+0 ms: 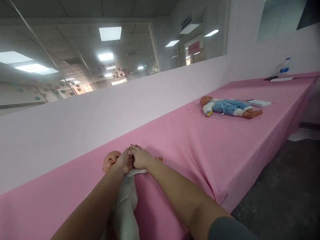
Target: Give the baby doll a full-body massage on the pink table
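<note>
A baby doll in a pale whitish suit lies on its back on the pink-covered table. My left hand is beside the doll's face and over its upper chest, its fingers curled. My right hand meets it over the doll's shoulder, fingers bent towards my left fingertips. What lies between my fingers, if anything, is too small to make out. Past my right wrist, the doll's small hand pokes out. My forearms cover parts of the doll's body.
A second doll in blue trousers lies farther right, with a thin white cord near its arm. By its legs is a white box. A water bottle and a dark flat object are at the far end. A white wall with windows borders the pink table cover.
</note>
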Demonstrator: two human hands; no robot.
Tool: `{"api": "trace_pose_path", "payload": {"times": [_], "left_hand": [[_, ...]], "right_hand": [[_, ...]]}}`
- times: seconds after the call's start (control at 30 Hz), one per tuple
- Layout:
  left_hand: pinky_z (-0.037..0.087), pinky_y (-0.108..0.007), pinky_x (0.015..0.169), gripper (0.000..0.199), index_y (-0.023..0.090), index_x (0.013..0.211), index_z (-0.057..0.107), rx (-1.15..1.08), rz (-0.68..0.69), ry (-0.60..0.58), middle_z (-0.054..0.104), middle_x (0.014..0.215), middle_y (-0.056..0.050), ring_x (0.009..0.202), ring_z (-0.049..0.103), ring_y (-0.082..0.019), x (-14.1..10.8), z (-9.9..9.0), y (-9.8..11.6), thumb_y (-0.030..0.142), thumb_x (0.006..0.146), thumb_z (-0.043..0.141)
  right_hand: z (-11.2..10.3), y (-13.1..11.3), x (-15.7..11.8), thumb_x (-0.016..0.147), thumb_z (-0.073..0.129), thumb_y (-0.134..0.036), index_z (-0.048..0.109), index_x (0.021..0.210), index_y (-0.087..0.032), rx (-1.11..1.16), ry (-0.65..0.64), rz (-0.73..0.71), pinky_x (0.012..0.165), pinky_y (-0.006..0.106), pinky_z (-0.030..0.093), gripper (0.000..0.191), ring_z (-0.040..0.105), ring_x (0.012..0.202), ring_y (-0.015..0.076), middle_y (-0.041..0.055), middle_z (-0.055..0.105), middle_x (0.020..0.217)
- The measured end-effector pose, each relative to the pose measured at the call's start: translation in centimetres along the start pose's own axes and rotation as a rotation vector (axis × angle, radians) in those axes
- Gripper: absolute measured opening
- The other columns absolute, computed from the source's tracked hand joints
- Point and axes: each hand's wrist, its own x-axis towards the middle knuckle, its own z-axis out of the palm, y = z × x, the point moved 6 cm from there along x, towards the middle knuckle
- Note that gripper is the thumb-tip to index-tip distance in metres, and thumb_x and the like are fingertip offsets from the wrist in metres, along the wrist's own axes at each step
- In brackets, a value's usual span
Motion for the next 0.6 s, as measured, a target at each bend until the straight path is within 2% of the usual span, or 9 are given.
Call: {"api": "trace_pose_path", "payload": {"times": [0.1,0.17,0.27,0.33,0.37,0.4,0.47,0.53,0.6], "left_hand": [[0.054,-0.039,0.107,0.062,-0.001,0.142,0.054,0.018,0.034,0.032,0.064,0.133,-0.031,0.129,0.064,-0.032,-1.9,-1.5,0.6,0.048,0.105,0.046],[0.047,-0.041,0.116,0.067,-0.003,0.144,0.052,0.030,0.109,0.044,0.059,0.141,-0.032,0.137,0.058,-0.033,-4.0,-2.8,1.2,0.050,0.104,0.050],[0.045,-0.044,0.119,0.056,0.002,0.142,0.056,0.015,0.287,0.121,0.062,0.141,-0.027,0.133,0.062,-0.032,-8.1,-5.7,2.1,0.043,0.104,0.051],[0.045,-0.046,0.119,0.053,0.004,0.142,0.058,-0.050,0.333,0.092,0.063,0.141,-0.025,0.132,0.062,-0.032,-10.5,-7.6,1.9,0.041,0.106,0.047],[0.044,-0.047,0.119,0.055,0.004,0.144,0.056,-0.093,0.336,0.074,0.063,0.141,-0.025,0.132,0.062,-0.032,-11.5,-8.5,1.6,0.042,0.106,0.046],[0.046,-0.048,0.118,0.056,0.004,0.145,0.055,-0.152,0.350,0.113,0.065,0.138,-0.026,0.131,0.063,-0.033,-12.3,-9.6,1.3,0.042,0.106,0.045],[0.048,-0.050,0.115,0.058,0.005,0.150,0.052,-0.280,0.370,0.153,0.066,0.136,-0.026,0.131,0.062,-0.034,-13.3,-11.1,0.2,0.040,0.105,0.043],[0.048,-0.054,0.115,0.059,0.009,0.155,0.048,-0.393,0.374,0.154,0.064,0.141,-0.024,0.136,0.058,-0.036,-13.5,-11.7,-1.2,0.037,0.103,0.043],[0.041,-0.058,0.120,0.063,0.022,0.160,0.042,-0.480,0.415,0.155,0.059,0.149,-0.016,0.145,0.048,-0.036,-13.2,-12.0,-2.4,0.039,0.099,0.046]], "right_hand": [[-0.5,0.1,-0.2,0.082,0.062,-0.022,0.035,0.160,-0.005,0.026,-0.001,0.009,0.130,0.044,0.028,0.085,0.027,0.158,0.0301,0.0179,0.028,0.170],[-1.2,0.0,-0.6,0.085,0.062,-0.024,0.039,0.159,-0.006,0.040,0.062,0.013,0.129,0.046,0.028,0.079,0.029,0.158,0.0296,0.0184,0.033,0.168],[-2.8,-0.7,-1.3,0.091,0.061,-0.031,0.049,0.153,-0.009,0.063,0.225,0.015,0.128,0.047,0.030,0.067,0.036,0.154,0.0293,0.0176,0.043,0.163],[-3.7,-2.2,-1.9,0.092,0.061,-0.032,0.056,0.147,-0.009,0.070,0.321,-0.014,0.127,0.045,0.033,0.060,0.045,0.149,0.0283,0.0169,0.052,0.156],[-4.0,-3.3,-2.2,0.092,0.061,-0.031,0.058,0.144,-0.010,0.073,0.351,-0.045,0.125,0.044,0.036,0.056,0.049,0.145,0.0273,0.0158,0.057,0.152],[-4.2,-4.9,-2.4,0.093,0.060,-0.031,0.059,0.143,-0.012,0.080,0.368,-0.089,0.124,0.043,0.038,0.053,0.053,0.142,0.0264,0.0141,0.060,0.149],[-4.0,-9.0,-3.2,0.094,0.060,-0.032,0.061,0.139,-0.018,0.092,0.337,-0.229,0.120,0.041,0.043,0.047,0.058,0.136,0.0243,0.0094,0.066,0.143],[-3.2,-14.0,-4.2,0.097,0.060,-0.035,0.057,0.142,-0.016,0.079,0.224,-0.391,0.121,0.037,0.041,0.049,0.056,0.139,0.0231,0.0091,0.066,0.143],[-1.7,-18.7,-5.7,0.099,0.062,-0.046,0.050,0.147,-0.009,0.011,0.053,-0.546,0.124,0.036,0.037,0.062,0.053,0.142,0.0247,0.0155,0.060,0.149]]}}
